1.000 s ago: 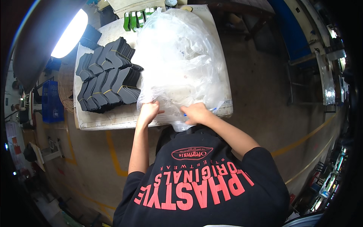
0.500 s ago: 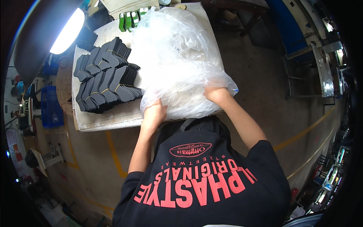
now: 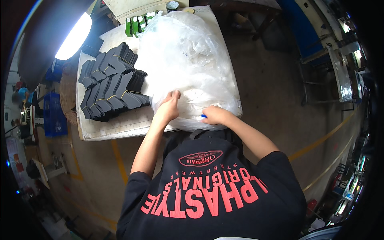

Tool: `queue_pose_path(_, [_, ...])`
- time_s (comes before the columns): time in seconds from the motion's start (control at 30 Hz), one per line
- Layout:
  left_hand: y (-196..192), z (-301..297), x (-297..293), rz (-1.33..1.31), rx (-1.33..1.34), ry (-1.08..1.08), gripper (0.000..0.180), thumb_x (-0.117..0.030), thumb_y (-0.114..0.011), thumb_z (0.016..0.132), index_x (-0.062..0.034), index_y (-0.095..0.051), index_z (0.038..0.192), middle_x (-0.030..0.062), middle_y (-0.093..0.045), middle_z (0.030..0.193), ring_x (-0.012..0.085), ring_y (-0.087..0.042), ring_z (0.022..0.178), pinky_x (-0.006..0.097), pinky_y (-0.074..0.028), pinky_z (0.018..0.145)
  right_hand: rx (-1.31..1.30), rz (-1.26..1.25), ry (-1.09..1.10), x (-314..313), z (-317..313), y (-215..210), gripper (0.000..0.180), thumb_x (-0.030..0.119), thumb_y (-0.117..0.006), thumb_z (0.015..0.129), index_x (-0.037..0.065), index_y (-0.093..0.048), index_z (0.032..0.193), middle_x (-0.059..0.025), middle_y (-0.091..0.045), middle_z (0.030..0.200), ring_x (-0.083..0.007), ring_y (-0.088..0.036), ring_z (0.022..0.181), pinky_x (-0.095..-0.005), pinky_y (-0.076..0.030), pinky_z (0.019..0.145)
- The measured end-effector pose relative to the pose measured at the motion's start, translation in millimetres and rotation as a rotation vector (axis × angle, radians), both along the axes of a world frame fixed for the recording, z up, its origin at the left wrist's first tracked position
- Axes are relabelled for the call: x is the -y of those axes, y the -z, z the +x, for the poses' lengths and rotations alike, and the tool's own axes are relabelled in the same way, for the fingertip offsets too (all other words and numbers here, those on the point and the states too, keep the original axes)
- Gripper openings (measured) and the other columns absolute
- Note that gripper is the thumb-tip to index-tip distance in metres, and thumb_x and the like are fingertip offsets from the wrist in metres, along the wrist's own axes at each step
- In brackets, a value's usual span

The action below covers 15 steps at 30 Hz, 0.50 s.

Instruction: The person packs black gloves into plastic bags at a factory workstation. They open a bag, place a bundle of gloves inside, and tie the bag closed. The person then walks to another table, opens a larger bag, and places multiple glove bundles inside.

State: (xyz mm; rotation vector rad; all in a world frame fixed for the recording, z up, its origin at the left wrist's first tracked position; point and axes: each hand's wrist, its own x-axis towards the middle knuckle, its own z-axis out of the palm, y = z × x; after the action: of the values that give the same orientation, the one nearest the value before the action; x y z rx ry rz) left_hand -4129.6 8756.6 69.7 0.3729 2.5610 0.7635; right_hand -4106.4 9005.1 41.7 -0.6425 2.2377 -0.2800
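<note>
A large clear plastic bag (image 3: 188,52) lies bunched over the table in front of me, with pale contents showing faintly through it. My left hand (image 3: 169,107) is at its near left part, fingers curled in on the film. Close to the near edge, my right hand (image 3: 218,115) is closed over the bag, and a small blue thing (image 3: 204,116) sticks out at its fingertips. What kind of thing this is I cannot make out. Left of the bag stand stacks of dark grey foam-like cut pieces (image 3: 114,86), bundled with yellow bands.
The white table (image 3: 108,131) ends just before my body. Several green pieces (image 3: 136,26) and a round tin (image 3: 172,6) stand at its far side. A bright lamp (image 3: 74,38) hangs at upper left. A blue crate (image 3: 55,114) sits beyond the left edge.
My right hand has come left and nearer to me, and the blue thing now shows at its fingertips. My left hand has moved up and inward over the bag, whose near edge lies flatter.
</note>
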Motion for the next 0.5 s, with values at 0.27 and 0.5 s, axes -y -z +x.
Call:
queue_pose_path(0.27, [-19,0,-32,-0.357,-0.025,-0.089,0.084,-0.005,-0.072,0.078,0.0042,-0.037,0.153,0.0401,-0.056,0.132,0.0456,-0.056,0.131,0.047,-0.048,0.109,-0.342,0.220,0.239,-57,-27,-28,0.030,0.023,-0.066,0.092,-0.002,-0.073,0.106,-0.0237,-0.074,0.099,-0.0390,-0.072,0.098,-0.0495,-0.057,0.087])
queue_pose_path(0.5, [-67,7,-45,-0.321,0.147,0.011,0.044,-0.009,-0.077,0.084,0.0055,-0.062,0.124,0.0356,-0.065,0.120,0.0453,-0.065,0.113,0.047,-0.053,0.097,-0.380,0.071,0.155,-39,-54,-70,0.026,0.020,-0.062,0.095,-0.001,-0.075,0.101,-0.0233,-0.074,0.095,-0.0415,-0.072,0.094,-0.0494,-0.057,0.086])
